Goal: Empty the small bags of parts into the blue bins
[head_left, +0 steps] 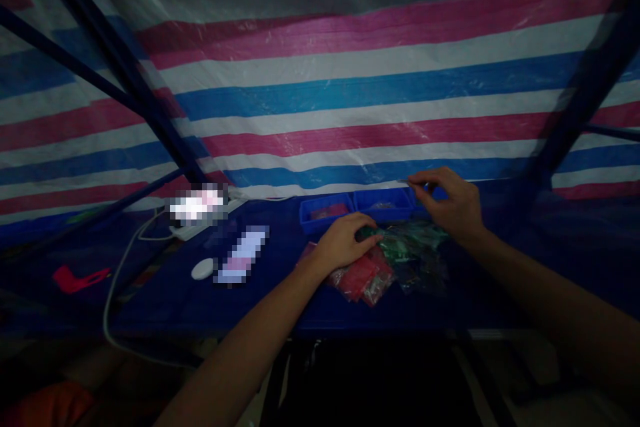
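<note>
My left hand (345, 240) rests over a pile of small red plastic bags (363, 277). Its thumb and fingers curl around the edge of a dark green plastic bag (397, 247), partly hidden by the hand. Raised to the right, my right hand (453, 203) pinches a small thin piece (405, 181) between thumb and index finger; its kind is too small to make out. Behind the hands stand two blue trays: the left tray (303, 215) has reddish contents, the right tray (356, 205) small pale bits. Clear, dark-looking bags (425, 270) lie below my right hand.
On the blue table (280, 310), to the left, are a phone (243, 253), a round white object (203, 269) and a white power strip (193, 228) with a cable (117, 273). A red item (75, 278) lies farther left. Striped sheeting (350, 100) hangs behind, between blue metal posts.
</note>
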`<state>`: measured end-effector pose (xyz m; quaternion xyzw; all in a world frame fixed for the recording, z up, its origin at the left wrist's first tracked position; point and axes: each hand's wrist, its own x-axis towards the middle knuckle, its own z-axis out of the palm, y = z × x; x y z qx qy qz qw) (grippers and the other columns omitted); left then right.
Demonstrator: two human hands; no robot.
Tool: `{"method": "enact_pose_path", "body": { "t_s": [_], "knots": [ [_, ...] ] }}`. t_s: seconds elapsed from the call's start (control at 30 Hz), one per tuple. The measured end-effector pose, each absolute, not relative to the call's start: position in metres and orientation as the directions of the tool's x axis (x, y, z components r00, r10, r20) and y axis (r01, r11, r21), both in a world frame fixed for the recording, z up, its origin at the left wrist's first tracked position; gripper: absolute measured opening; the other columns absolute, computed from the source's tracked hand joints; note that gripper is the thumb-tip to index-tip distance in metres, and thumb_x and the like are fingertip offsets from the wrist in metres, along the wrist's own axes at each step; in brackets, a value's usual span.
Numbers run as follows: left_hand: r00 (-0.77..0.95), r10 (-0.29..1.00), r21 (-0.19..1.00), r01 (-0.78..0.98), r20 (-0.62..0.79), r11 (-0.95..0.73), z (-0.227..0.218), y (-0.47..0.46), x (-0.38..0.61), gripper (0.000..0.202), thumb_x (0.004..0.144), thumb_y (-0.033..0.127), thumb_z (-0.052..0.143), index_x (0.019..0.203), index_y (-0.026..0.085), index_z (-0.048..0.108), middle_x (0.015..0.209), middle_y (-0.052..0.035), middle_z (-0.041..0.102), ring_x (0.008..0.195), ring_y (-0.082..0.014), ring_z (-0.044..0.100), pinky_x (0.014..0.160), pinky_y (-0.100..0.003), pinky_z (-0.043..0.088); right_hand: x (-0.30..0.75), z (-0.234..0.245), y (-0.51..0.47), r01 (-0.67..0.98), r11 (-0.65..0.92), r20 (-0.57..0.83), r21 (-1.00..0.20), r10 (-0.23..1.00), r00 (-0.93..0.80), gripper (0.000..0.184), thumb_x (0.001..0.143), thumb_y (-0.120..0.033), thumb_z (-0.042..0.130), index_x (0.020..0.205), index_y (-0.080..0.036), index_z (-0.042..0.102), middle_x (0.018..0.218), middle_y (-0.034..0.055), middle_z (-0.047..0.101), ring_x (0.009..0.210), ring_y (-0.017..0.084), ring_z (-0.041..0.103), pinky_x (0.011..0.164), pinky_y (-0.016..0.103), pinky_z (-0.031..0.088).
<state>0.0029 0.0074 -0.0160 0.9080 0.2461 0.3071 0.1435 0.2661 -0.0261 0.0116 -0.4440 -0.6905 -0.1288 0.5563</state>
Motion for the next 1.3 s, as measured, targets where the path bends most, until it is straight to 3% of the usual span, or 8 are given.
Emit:
{"method": "enact_pose_path", "body": {
  "t_s": [0.13,0.27,0.5,0.63,0.83,0.93,1.13,1.3],
  "knots": [
    [0.721,0.538,0.389,0.388,0.437,-0.836,-0.018,0.008,0.002,0.026,0.096,0.039,0.067,0.109,0.019,0.075,0.111,-0.0085,0.076,0.107,-0.0227,0.07,0.099,-0.039,0.054,0.27,0.009,-0.018,0.77,0.571,0.887,-0.283,0.461,-0.015,0.015,0.097,-0.026,0.062,0.107,-0.025,0.073,0.107,0.0065,0.076,0.096,0.026,0.07,0.088,0.043,0.056],
    [0.732,0.543,0.389,0.397,0.412,-0.831,-0.018,0.008,0.001,0.036,0.091,0.049,0.073,0.112,0.02,0.075,0.111,-0.0075,0.076,0.106,-0.0232,0.07,0.098,-0.039,0.054,0.267,-0.005,-0.005,0.778,0.596,0.786,-0.196,0.57,-0.239,0.014,0.095,-0.027,0.064,0.106,-0.024,0.072,0.108,0.0082,0.076,0.105,0.03,0.068,0.098,0.048,0.054],
    [0.734,0.538,0.37,0.404,0.414,-0.836,-0.018,0.007,0.001,0.034,0.091,0.046,0.072,0.115,0.02,0.074,0.116,-0.0087,0.075,0.109,-0.0236,0.069,0.099,-0.039,0.054,0.259,-0.012,-0.005,0.76,0.605,0.71,-0.237,0.642,-0.289,0.016,0.098,-0.031,0.062,0.107,-0.023,0.071,0.103,0.0092,0.075,0.102,0.03,0.068,0.094,0.047,0.054],
    [0.695,0.573,0.363,0.447,0.434,-0.818,-0.016,0.007,0.0,0.031,0.095,0.045,0.067,0.113,0.02,0.073,0.112,-0.0083,0.074,0.104,-0.0229,0.069,0.095,-0.039,0.055,0.261,-0.009,-0.009,0.721,0.654,0.648,-0.229,0.655,-0.389,0.019,0.093,-0.032,0.069,0.108,-0.022,0.074,0.102,0.0087,0.077,0.1,0.029,0.07,0.09,0.044,0.056],
    [0.609,0.614,0.393,0.472,0.501,-0.789,-0.013,0.009,0.0,0.019,0.097,0.031,0.064,0.109,0.019,0.072,0.106,-0.0068,0.075,0.1,-0.022,0.07,0.09,-0.036,0.055,0.261,-0.012,-0.007,0.67,0.715,0.555,-0.201,0.647,-0.523,0.015,0.09,-0.024,0.071,0.101,-0.025,0.08,0.095,0.0067,0.079,0.094,0.027,0.071,0.087,0.043,0.056],
    [0.581,0.623,0.415,0.465,0.523,-0.782,-0.011,0.008,0.001,0.02,0.098,0.03,0.063,0.111,0.018,0.071,0.107,-0.0076,0.074,0.096,-0.0211,0.07,0.087,-0.036,0.056,0.26,-0.01,-0.009,0.701,0.661,0.604,-0.27,0.683,-0.411,0.014,0.091,-0.026,0.069,0.101,-0.024,0.079,0.097,0.0064,0.079,0.093,0.026,0.072,0.086,0.042,0.057],
    [0.519,0.65,0.486,0.432,0.555,-0.76,-0.012,0.007,0.003,0.04,0.093,0.038,0.071,0.128,0.019,0.066,0.114,-0.0089,0.073,0.096,-0.021,0.071,0.084,-0.035,0.058,0.256,-0.006,-0.015,0.628,0.544,0.596,-0.556,0.788,-0.154,0.022,0.09,-0.041,0.072,0.103,-0.026,0.08,0.097,0.0032,0.081,0.086,0.024,0.075,0.08,0.039,0.059],
    [0.544,0.681,0.565,0.398,0.489,-0.723,-0.01,0.007,0.002,0.019,0.099,0.029,0.061,0.109,0.019,0.073,0.101,-0.0051,0.078,0.089,-0.0186,0.074,0.082,-0.033,0.057,0.251,-0.007,-0.017,0.54,0.518,0.553,-0.663,0.825,-0.112,0.023,0.089,-0.044,0.073,0.101,-0.025,0.08,0.1,0.0048,0.082,0.091,0.026,0.077,0.085,0.042,0.061]
  ]
}}
